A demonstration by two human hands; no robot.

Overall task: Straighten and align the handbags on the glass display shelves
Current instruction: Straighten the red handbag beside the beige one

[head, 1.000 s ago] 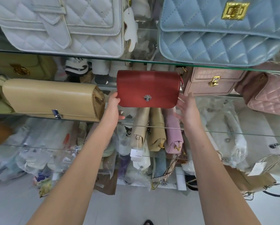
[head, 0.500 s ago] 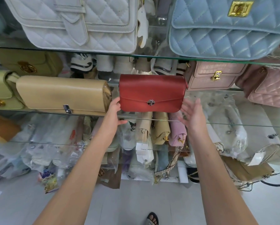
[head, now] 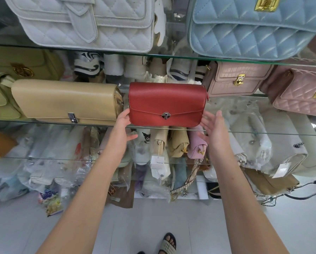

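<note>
You stand on a pale tiled floor (head: 172, 217) facing stacked glass shelves crowded with bags. The red bag (head: 166, 103) sits upright at the front edge of the middle shelf (head: 254, 132), just right of a beige bag (head: 65, 99). Its long axis runs left to right, with the flap and clasp facing you. Your left hand (head: 123, 125) touches its left end with relaxed fingers; your right hand (head: 215, 129) hovers, fingers spread, just off its right end
</note>
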